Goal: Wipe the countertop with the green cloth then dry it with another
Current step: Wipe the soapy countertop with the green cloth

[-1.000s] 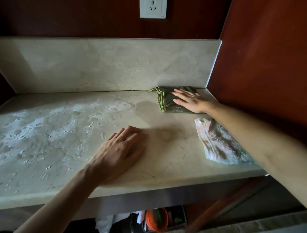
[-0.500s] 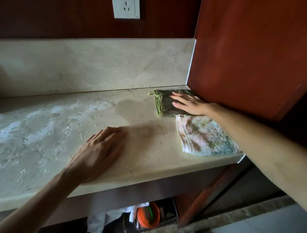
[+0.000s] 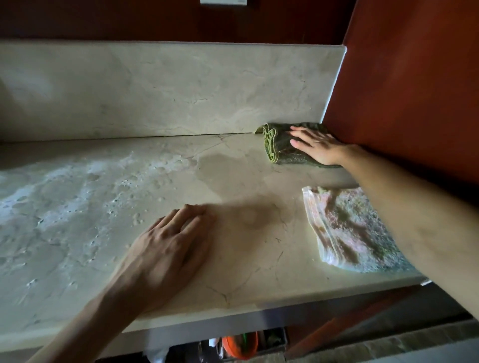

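The folded green cloth (image 3: 278, 145) lies in the back right corner of the beige marble countertop (image 3: 233, 259), against the backsplash. My right hand (image 3: 315, 146) presses flat on top of it, fingers pointing left. A second cloth (image 3: 347, 230), pale pink and mottled, lies folded near the front right edge, partly under my right forearm. My left hand (image 3: 168, 248) rests palm down on the bare counter near the front edge, holding nothing. The counter's left half is covered with wet, bubbly streaks (image 3: 64, 207).
A marble backsplash (image 3: 168, 90) runs along the back, and a red-brown wall panel (image 3: 414, 90) closes the right side. A white socket (image 3: 224, 2) sits above. Below the counter edge an orange object (image 3: 239, 346) lies among clutter.
My right hand has kept pressing the green cloth in the back right corner, shifting only slightly. My left hand stays flat on the counter. The view has swung left and right.
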